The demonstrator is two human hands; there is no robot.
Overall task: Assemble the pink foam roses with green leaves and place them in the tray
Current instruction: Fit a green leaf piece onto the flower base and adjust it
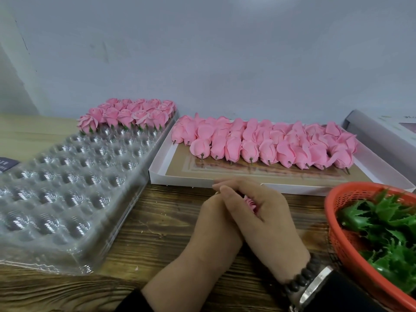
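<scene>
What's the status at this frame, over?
Left hand and right hand closed together around one pink rose. Clear tray has its far rows filled. Nothing blocking it.

1 head view (worn) looks forward and down, close over the wooden table [157,221].

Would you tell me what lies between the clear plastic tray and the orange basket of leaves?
In the head view, both hands, left hand and right hand, meet there over the wooden table, holding a pink rose between clear tray and orange basket.
</scene>
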